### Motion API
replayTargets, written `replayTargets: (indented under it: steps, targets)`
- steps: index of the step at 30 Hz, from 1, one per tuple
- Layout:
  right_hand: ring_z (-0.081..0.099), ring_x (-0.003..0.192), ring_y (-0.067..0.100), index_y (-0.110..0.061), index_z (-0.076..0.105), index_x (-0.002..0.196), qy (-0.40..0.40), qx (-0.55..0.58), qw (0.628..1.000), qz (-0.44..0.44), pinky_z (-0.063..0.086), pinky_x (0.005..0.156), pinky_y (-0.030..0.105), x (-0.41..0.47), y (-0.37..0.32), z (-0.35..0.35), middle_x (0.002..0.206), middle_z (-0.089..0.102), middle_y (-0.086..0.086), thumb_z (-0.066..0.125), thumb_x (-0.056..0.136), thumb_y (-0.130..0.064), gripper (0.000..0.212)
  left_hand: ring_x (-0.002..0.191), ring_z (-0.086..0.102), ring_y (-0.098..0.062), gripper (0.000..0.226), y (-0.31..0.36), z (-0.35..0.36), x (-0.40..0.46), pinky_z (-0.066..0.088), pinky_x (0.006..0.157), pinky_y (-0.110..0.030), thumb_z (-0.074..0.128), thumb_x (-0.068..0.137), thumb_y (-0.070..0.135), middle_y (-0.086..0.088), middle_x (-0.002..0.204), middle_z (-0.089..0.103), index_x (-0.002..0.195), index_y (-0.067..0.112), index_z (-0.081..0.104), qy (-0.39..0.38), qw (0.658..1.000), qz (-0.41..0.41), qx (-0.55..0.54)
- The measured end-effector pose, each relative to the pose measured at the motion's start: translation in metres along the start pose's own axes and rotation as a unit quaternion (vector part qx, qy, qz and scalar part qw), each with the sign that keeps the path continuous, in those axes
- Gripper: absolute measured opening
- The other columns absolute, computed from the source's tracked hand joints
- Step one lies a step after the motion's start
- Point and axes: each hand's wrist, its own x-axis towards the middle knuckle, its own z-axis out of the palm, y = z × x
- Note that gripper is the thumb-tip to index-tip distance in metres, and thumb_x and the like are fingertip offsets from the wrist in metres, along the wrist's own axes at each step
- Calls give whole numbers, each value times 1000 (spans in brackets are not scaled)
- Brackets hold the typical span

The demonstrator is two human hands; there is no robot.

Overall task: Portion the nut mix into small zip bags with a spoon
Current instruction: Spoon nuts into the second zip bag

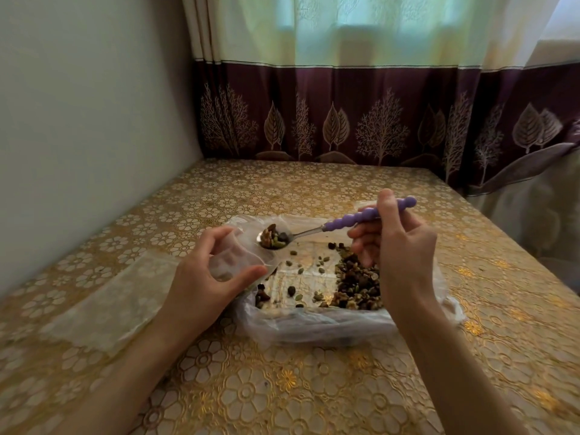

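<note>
My left hand (210, 271) grips a small clear zip bag (235, 257) by its sides, its mouth turned to the right. My right hand (395, 243) holds a spoon (317, 232) by its purple beaded handle. The metal bowl of the spoon is heaped with nut mix and sits just at the bag's mouth. Below lies a large open plastic bag (314, 324) spread flat, with a pile of nut mix (357, 284) at its right side and loose pieces scattered across the middle.
Flat clear zip bags (106, 302) lie on the table to the left of my left forearm. The table (282, 387) has a gold flower-patterned cover. A wall runs along the left and a curtain (345, 120) hangs behind the table.
</note>
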Motion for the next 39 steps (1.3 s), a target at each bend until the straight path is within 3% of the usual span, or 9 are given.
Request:
replayTargets:
  steps: [7, 10, 13, 16, 21, 25, 28, 35, 39]
  targets:
    - [62, 46, 18, -5, 62, 74, -140, 8, 988, -59, 49, 41, 21, -11, 3, 16, 62, 70, 3, 46, 92, -28, 33, 91, 62, 1, 77, -1, 1, 0, 49, 74, -12, 68, 52, 57, 9, 103, 62, 118, 22, 49, 1, 1000, -4, -14]
    - [62, 49, 20, -6, 64, 78, -163, 24, 985, -47, 50, 44, 24, -12, 3, 16, 67, 71, 8, 48, 92, -26, 28, 86, 60, 8, 69, 0, 0, 0, 46, 69, -4, 70, 53, 54, 13, 98, 62, 113, 28, 48, 4, 1000, -3, -27]
    - [62, 51, 22, -1, 64, 84, -161, 30, 986, -23, 49, 45, 25, -10, 4, 13, 70, 71, 12, 48, 93, -17, 24, 86, 63, 1, 68, 0, -1, 0, 51, 73, -15, 70, 54, 54, 12, 101, 64, 113, 28, 48, 3, 1000, -5, -29]
    - [60, 50, 21, 1, 64, 83, -137, 33, 990, -5, 48, 44, 23, -6, 6, 9, 67, 68, 14, 47, 92, -15, 25, 91, 63, -6, 72, -1, -1, 0, 52, 77, -22, 70, 53, 55, 9, 101, 64, 115, 24, 50, 6, 1000, -3, -20]
    - [52, 48, 16, -1, 62, 76, -8, 51, 998, 31, 40, 40, 21, 6, 11, -8, 75, 64, 25, 42, 98, -17, 33, 97, 61, -14, 77, -4, 0, 0, 53, 80, -33, 70, 54, 54, 4, 105, 62, 120, 18, 50, 3, 1000, -6, -10]
    - [51, 51, 13, -4, 64, 79, 50, 34, 997, 48, 39, 43, 19, 18, 15, -21, 72, 65, 17, 46, 99, -26, 35, 94, 60, -5, 75, -3, 0, 0, 50, 74, -18, 68, 55, 56, 14, 103, 59, 118, 20, 51, 3, 1000, 3, 1]
    - [51, 50, 11, -5, 64, 78, 79, -11, 995, 59, 40, 44, 20, 25, 19, -26, 64, 63, 7, 45, 99, -28, 36, 91, 60, -6, 73, -3, -1, 0, 49, 73, -20, 68, 55, 55, 11, 101, 59, 117, 21, 51, 1, 1000, -2, 2]
    - [53, 48, 8, -9, 59, 74, 56, -192, 972, 126, 42, 43, 17, 53, 14, -37, 60, 62, 3, 39, 102, -27, 38, 91, 57, -4, 66, -2, -1, 0, 48, 74, -19, 68, 57, 55, 21, 98, 54, 113, 28, 46, 6, 1000, -1, 7]
    - [53, 40, 2, -11, 56, 69, 49, -241, 963, 114, 36, 37, 13, 65, 7, -43, 52, 63, 0, 35, 103, -24, 42, 95, 59, -11, 85, -1, -2, -1, 49, 80, -27, 63, 56, 73, 6, 104, 59, 120, 19, 50, 2, 1000, -10, 1]
